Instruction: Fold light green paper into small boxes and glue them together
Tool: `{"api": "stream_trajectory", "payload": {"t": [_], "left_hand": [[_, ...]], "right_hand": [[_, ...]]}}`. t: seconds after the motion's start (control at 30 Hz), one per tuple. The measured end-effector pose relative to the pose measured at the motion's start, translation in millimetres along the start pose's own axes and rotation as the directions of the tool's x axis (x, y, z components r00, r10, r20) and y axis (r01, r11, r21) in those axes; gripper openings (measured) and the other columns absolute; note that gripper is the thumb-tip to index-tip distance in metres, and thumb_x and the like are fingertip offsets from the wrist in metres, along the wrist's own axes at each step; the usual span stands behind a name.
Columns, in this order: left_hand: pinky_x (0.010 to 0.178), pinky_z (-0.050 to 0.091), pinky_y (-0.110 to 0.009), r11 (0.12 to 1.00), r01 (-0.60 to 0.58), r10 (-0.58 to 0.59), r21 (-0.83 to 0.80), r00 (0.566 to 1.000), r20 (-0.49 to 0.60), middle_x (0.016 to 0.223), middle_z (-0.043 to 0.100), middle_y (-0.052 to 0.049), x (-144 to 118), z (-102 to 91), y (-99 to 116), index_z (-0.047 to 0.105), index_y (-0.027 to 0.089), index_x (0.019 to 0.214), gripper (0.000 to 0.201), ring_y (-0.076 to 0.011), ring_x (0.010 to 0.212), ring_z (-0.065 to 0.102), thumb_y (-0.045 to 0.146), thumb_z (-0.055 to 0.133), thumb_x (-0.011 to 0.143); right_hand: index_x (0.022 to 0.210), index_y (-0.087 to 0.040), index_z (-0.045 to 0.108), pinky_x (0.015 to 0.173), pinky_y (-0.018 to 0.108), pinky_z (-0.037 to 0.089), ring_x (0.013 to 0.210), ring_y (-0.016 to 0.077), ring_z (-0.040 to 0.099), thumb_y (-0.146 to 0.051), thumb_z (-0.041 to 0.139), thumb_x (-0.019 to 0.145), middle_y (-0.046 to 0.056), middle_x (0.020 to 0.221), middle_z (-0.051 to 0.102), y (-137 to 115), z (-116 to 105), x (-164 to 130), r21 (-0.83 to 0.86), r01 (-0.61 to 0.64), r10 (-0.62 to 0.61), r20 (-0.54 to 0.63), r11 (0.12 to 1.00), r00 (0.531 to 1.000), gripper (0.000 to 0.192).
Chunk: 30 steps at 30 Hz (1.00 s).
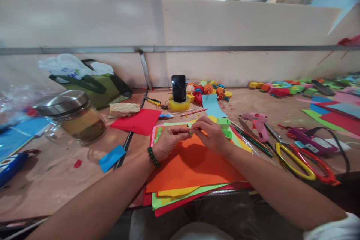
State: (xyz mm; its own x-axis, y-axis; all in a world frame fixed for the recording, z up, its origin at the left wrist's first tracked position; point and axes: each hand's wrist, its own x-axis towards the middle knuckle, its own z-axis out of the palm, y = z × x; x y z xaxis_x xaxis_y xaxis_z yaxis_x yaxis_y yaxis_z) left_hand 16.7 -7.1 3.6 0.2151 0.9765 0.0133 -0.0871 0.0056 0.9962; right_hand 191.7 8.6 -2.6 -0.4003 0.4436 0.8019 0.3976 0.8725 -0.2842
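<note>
My left hand (pixel 171 140), with a dark green bead bracelet (pixel 152 156) at its wrist, is closed in a pinch. My right hand (pixel 212 135) meets it fingertip to fingertip, also pinching. Between them a bit of a small light green paper piece (pixel 189 125) shows; the fingers cover most of it. Both hands are over an orange paper sheet (pixel 194 168), the top of a stack with yellow, green and red sheets. Folded green paper pieces (pixel 224 123) lie at the stack's far side, beside my right hand, and others (pixel 158 133) beside my left.
Behind the stack, a phone (pixel 178 88) stands in a yellow tape roll (pixel 179 104), near colourful folded paper blocks (pixel 208 89). At right are a pink glue gun (pixel 258 123), yellow-handled scissors (pixel 295 163) and red-handled scissors (pixel 317 165). At left stands a glass tea jar (pixel 81 123).
</note>
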Motion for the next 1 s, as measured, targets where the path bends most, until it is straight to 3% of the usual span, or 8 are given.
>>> {"api": "stream_trajectory", "payload": {"t": [0.37,0.6,0.73,0.87,1.0], "left_hand": [[0.069,0.046,-0.027,0.996,0.08,-0.079,-0.043,0.996,0.031,0.083,0.073,-0.007,-2.4,-0.6,1.5,0.074,0.017,0.079,0.036,-0.0195,0.082,0.065,0.044,0.082,0.057],[0.055,0.041,-0.023,0.994,0.102,-0.101,-0.037,0.994,0.035,0.066,0.063,-0.001,-2.5,-0.5,0.4,0.071,0.015,0.072,0.039,-0.0099,0.058,0.052,0.049,0.081,0.055],[0.054,0.039,-0.022,0.999,0.027,-0.026,0.031,0.999,-0.029,0.066,0.062,0.0,1.1,-2.7,-3.3,0.072,0.015,0.074,0.035,-0.0094,0.058,0.049,0.046,0.079,0.059],[0.063,0.046,-0.025,0.959,-0.17,0.179,0.225,0.984,-0.02,0.082,0.065,-0.005,1.8,-2.9,-5.2,0.073,0.016,0.072,0.021,-0.0168,0.077,0.058,0.037,0.071,0.068],[0.063,0.048,-0.026,0.925,-0.219,0.225,0.309,0.974,0.017,0.086,0.065,-0.007,0.0,-1.2,-5.0,0.073,0.018,0.069,0.017,-0.0193,0.081,0.059,0.034,0.068,0.071]], "right_hand": [[0.085,-0.022,0.057,0.069,0.028,0.047,0.076,0.0168,0.054,-0.017,0.043,0.096,0.004,0.08,0.057,1.6,-2.1,0.2,-0.175,0.153,-0.144,0.062,0.973,0.988,0.018],[0.081,-0.021,0.059,0.067,0.029,0.047,0.073,0.0176,0.052,-0.015,0.039,0.096,0.005,0.076,0.058,3.4,0.7,-2.0,-0.207,0.234,-0.199,0.179,0.95,0.964,0.026],[0.091,-0.021,0.061,0.068,0.027,0.05,0.079,0.0161,0.057,-0.025,0.047,0.096,0.005,0.085,0.06,5.6,1.9,-4.0,-0.066,0.09,-0.08,0.142,0.994,0.987,0.015],[0.089,-0.021,0.061,0.06,0.025,0.048,0.068,0.0127,0.056,-0.03,0.055,0.092,0.003,0.085,0.057,8.5,0.4,-2.6,0.053,-0.143,0.141,0.047,0.988,0.989,0.011],[0.077,-0.02,0.058,0.057,0.025,0.046,0.064,0.0124,0.054,-0.026,0.054,0.092,0.002,0.077,0.055,8.8,-1.1,0.6,0.082,-0.167,0.158,0.099,0.983,0.982,0.017]]}}
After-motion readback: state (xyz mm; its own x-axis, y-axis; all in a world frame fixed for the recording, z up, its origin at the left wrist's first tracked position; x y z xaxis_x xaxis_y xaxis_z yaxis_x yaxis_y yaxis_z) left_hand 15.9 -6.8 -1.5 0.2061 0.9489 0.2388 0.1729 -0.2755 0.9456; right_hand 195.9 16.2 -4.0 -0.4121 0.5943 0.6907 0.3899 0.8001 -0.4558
